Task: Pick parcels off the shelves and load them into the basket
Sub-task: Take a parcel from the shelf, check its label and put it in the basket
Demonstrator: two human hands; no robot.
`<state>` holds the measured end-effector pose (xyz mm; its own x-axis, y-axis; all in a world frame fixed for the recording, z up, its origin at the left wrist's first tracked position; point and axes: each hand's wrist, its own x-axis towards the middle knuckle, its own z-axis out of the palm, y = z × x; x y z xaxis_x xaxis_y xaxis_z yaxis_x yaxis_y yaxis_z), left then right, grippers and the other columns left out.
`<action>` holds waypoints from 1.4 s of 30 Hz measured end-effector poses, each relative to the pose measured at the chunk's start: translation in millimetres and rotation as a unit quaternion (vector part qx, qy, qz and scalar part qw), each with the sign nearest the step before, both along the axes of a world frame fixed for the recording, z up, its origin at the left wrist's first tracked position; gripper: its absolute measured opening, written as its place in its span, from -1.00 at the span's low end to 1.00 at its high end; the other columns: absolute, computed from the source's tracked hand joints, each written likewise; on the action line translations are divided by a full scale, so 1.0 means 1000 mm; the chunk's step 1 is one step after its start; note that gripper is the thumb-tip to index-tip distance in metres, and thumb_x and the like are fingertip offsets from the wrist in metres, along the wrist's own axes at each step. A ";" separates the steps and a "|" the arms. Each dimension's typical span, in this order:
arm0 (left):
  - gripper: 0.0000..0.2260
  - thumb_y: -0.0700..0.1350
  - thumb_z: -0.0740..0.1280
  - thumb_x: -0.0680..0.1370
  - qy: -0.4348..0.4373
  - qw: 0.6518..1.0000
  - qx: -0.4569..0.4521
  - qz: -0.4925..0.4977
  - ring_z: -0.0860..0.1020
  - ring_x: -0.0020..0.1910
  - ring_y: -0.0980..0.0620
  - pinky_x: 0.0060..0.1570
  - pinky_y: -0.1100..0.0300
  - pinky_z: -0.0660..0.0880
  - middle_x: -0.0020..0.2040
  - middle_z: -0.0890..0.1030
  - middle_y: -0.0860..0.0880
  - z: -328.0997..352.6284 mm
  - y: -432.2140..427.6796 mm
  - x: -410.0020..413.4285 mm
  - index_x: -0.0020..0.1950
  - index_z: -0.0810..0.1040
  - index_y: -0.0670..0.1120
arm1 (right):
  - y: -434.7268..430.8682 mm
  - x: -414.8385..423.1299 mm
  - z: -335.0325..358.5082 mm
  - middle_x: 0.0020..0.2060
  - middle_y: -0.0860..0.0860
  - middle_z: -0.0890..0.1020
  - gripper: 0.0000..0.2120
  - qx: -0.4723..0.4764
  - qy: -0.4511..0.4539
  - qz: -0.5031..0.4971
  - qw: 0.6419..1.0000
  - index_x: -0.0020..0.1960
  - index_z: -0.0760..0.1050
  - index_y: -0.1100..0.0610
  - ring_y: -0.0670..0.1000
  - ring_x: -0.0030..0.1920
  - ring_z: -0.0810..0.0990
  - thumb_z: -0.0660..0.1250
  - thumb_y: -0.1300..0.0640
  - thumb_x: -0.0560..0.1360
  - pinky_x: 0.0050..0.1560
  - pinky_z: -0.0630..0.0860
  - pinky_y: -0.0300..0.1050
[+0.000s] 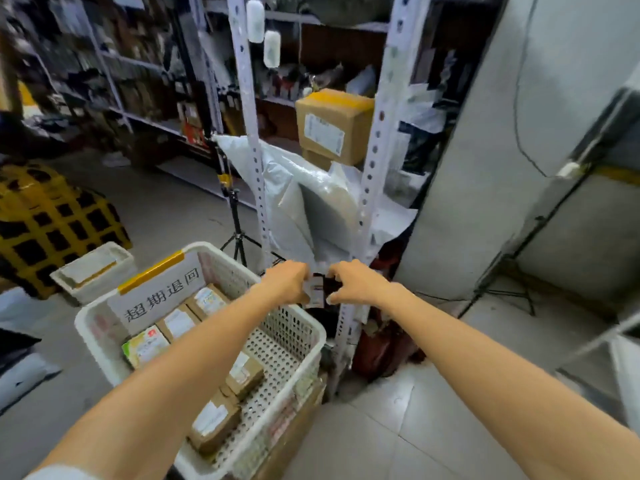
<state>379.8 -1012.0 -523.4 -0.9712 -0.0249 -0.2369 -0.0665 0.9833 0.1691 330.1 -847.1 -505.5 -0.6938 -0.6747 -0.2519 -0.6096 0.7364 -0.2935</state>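
Both of my hands hold one small dark parcel [318, 289] with a white label, just beyond the far right corner of the white perforated basket [304, 327]. My left hand [287, 282] grips its left side and my right hand [356, 282] pinches its right side. Several small brown cardboard parcels [214, 424] with white labels lie inside the basket, and a white sign with printed characters [162, 299] leans on its far wall. The parcel is low in front of the metal shelf rack [374, 150].
The rack holds large white plastic mailers [311, 199] and a brown carton [332, 128] above them. A black tripod [235, 233] stands behind the basket. Yellow and black crates [52, 220] and a white foam box [93, 271] lie to the left. A grey wall [502, 133] stands on the right.
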 end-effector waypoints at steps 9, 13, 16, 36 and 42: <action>-0.57 0.05 0.45 0.41 0.031 0.975 0.012 -0.222 0.51 0.11 -0.11 -0.01 0.03 0.49 0.15 0.54 -0.07 0.045 0.245 -0.072 0.20 0.44 -0.05 | 0.258 -0.004 0.046 0.18 0.13 0.56 -0.43 -0.006 0.050 -0.237 0.970 0.32 0.42 0.20 0.16 0.13 0.55 0.46 -0.02 0.41 0.10 0.54 0.10; -0.57 0.06 0.47 0.38 0.107 0.956 0.053 -0.269 0.55 0.11 -0.11 0.00 0.05 0.50 0.13 0.57 -0.04 0.081 0.344 -0.098 0.18 0.47 -0.01 | 0.359 0.012 0.077 0.15 0.15 0.53 -0.44 -0.013 0.140 -0.312 0.940 0.38 0.35 0.19 0.17 0.16 0.50 0.43 0.06 0.45 0.07 0.52 0.08; -0.60 0.04 0.47 0.38 0.152 0.936 0.072 -0.310 0.55 0.09 -0.09 -0.02 0.09 0.49 0.13 0.57 -0.01 0.112 0.410 -0.108 0.17 0.49 0.00 | 0.419 0.022 0.099 0.21 0.13 0.52 -0.40 -0.006 0.195 -0.379 0.905 0.40 0.34 0.14 0.17 0.21 0.50 0.44 0.05 0.43 0.11 0.53 0.13; -0.54 0.03 0.48 0.40 0.264 0.757 0.117 -0.586 0.52 -0.06 0.00 -0.23 0.18 0.35 0.13 0.55 -0.04 0.261 0.659 -0.190 0.24 0.46 -0.03 | 0.579 0.027 0.257 0.28 0.15 0.49 -0.41 0.061 0.290 -0.683 0.668 0.40 0.35 0.18 0.14 0.27 0.47 0.45 0.13 0.43 0.26 0.45 -0.04; -0.54 -0.03 0.49 0.42 0.239 0.717 0.155 -0.636 0.55 0.04 -0.04 -0.15 0.16 0.48 0.18 0.54 -0.04 0.275 0.723 -0.221 0.27 0.45 -0.03 | 0.616 0.025 0.273 0.35 0.13 0.44 -0.40 0.067 0.287 -0.723 0.625 0.44 0.32 0.14 0.11 0.34 0.41 0.44 0.13 0.46 0.28 0.37 -0.08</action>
<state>159.2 -289.3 -248.4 -0.1342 0.9350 0.3284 0.9894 0.1078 0.0975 355.1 -230.6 -232.9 -0.5560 0.7622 0.3316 0.7446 0.6340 -0.2089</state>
